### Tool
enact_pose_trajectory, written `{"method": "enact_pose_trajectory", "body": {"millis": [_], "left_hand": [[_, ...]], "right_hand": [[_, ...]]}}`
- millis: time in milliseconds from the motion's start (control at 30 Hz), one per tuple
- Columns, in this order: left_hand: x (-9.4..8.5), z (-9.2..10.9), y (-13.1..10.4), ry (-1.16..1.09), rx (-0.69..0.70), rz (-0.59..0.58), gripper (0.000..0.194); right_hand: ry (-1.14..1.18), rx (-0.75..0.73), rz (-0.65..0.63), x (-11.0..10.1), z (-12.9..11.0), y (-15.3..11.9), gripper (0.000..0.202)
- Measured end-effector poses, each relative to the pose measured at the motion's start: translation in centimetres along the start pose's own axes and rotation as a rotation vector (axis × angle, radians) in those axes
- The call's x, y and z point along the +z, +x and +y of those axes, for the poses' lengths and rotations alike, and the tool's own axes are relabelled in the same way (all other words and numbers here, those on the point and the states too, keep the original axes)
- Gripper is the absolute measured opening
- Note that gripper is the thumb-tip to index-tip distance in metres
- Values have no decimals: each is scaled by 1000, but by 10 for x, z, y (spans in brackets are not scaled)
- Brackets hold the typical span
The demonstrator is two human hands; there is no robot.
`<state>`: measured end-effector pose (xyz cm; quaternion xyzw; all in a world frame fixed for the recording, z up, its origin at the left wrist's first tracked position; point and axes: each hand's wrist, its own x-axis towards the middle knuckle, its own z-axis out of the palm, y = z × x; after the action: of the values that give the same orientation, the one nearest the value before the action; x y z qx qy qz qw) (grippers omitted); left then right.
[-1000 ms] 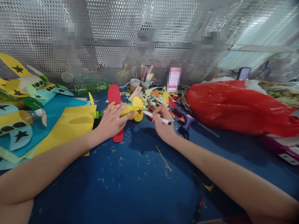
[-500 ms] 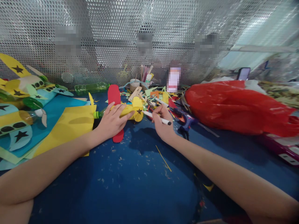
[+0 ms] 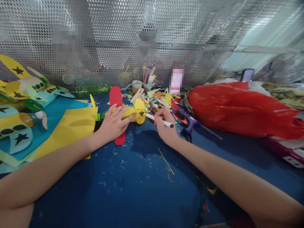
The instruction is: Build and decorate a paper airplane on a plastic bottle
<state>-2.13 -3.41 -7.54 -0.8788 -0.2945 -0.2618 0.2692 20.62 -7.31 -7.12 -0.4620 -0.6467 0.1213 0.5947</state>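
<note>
A toy plane (image 3: 129, 111) made from a green plastic bottle lies on the blue table, with a yellow body, red wings (image 3: 116, 96) and a yellow tail. My left hand (image 3: 115, 120) rests over its body, fingers spread across it and holding it down. On the tail piece facing me is a black star (image 3: 141, 113). My right hand (image 3: 165, 124) grips a white marker (image 3: 159, 120) with a black end, its tip close to the star; whether it touches the paper I cannot tell. The bottle's green cap (image 3: 97, 117) points left.
Finished bottle planes (image 3: 17, 129) and yellow sheets (image 3: 71, 126) lie at left. Paper scraps, a cup of sticks (image 3: 137, 85) and a dark blue glue gun (image 3: 190, 123) are behind and right. A red plastic bag (image 3: 237, 107) stands at right, before a perforated metal wall (image 3: 114, 38).
The marker tip and my right hand have shifted very slightly left toward the star. My left hand and the plane keep their place.
</note>
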Motion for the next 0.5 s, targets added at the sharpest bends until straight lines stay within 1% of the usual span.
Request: {"method": "enact_pose_trajectory", "body": {"millis": [133, 367, 500], "left_hand": [[-1, 0, 0, -3, -5, -14, 40], [0, 0, 0, -93, -36, -25, 42], [0, 0, 0, -87, -29, -23, 42]], "right_hand": [[11, 0, 11, 0, 1, 0, 15], [12, 2, 2, 0, 3, -1, 15], [12, -4, 7, 0, 2, 0, 16]]}}
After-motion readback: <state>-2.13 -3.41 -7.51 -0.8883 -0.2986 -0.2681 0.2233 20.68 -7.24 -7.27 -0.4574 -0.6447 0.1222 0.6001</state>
